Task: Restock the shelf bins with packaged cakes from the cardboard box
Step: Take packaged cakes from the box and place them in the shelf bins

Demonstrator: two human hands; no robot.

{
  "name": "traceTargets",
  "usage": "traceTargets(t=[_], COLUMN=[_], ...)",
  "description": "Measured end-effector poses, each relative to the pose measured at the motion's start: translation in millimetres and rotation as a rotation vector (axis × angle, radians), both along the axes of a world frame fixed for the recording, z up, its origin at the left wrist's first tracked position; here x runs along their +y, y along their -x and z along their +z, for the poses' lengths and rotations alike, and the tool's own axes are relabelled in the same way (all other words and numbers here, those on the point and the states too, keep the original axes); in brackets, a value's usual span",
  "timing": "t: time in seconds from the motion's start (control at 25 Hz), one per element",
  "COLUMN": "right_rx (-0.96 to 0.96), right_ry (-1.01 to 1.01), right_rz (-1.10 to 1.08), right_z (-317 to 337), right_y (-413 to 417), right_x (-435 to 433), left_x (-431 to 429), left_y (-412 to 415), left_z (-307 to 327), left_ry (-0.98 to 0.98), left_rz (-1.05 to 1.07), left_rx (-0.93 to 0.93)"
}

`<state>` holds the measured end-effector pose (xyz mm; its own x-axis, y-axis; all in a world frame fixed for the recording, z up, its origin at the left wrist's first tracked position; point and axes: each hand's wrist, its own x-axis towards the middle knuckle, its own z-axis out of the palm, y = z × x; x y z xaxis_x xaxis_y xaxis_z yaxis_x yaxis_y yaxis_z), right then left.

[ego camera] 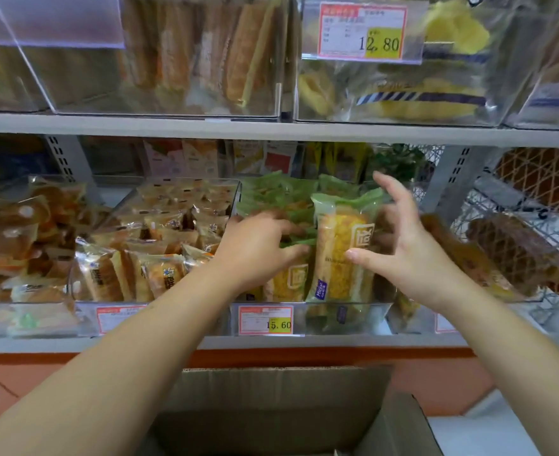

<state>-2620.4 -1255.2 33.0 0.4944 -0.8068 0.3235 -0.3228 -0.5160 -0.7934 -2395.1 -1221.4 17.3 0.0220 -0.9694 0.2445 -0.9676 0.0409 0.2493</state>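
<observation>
- Right hand: open, fingers splayed, thumb tip touching the front of the upright cake pack; the other fingers stood clear of it.
- Left hand: fingers curled down among the green packs; blur made it impossible to tell whether it gripped one or only pressed.
- The upright cake pack stood between the hands, at 9 o'clock from the right hand and 3 o'clock from the left. Its long axis ran 12 to 6, green seal at the top. The right hand was nearer, already in contact.
- The pack sat inside the clear bin, against the front wall, above the price tag.
- Cardboard box at 6 o'clock, flaps open; interior cut off by the frame, so remaining stock was not visible.
- Neighbouring bin at 9 o'clock held brown cakes; wire basket at 3 o'clock.
- Packs behind the left hand's fingers were hidden.
</observation>
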Motion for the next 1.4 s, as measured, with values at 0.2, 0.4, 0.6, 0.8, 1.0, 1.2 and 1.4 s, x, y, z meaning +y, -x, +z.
traceTargets(t=[0.2, 0.4, 0.6, 0.8, 1.0, 1.2, 1.4], right_rx=[0.242, 0.316, 0.329, 0.398, 0.463, 0.548, 0.569], right_ry=[0.181, 0.176, 0.161, 0.195, 0.336, 0.468, 0.498], right_rz=[-0.099, -0.117, -0.119, -0.109, -0.187, -0.267, -0.279], right_z=[-21.8, -39.4, -48.5, -34.5, -33.7, -51.1, -59.7], right_y=[-1.2, 2.2, -3.0, 1.8, 3.8, -2.9, -6.0], right_x=[1.6, 1.2, 9.2, 11.6, 4.5, 0.2, 0.5], left_x=[4.2, 6.6, 15.2, 14.6, 7.1, 8.8, 10.4], left_y=[-11.3, -11.1, 0.1, 30.9, 26.4, 28.4, 28.7], left_z=[-10.9, -8.6, -1.1, 3.2, -4.3, -22.0, -27.6], left_ry=[0.071, 0.063, 0.085, 0.050, 0.082, 0.132, 0.117], left_rz=[-0.068, -0.080, -0.035, -0.107, -0.033, -0.021, -0.034], left_rx=[0.074, 0.139, 0.145, 0.043, 0.043, -0.031, -0.068])
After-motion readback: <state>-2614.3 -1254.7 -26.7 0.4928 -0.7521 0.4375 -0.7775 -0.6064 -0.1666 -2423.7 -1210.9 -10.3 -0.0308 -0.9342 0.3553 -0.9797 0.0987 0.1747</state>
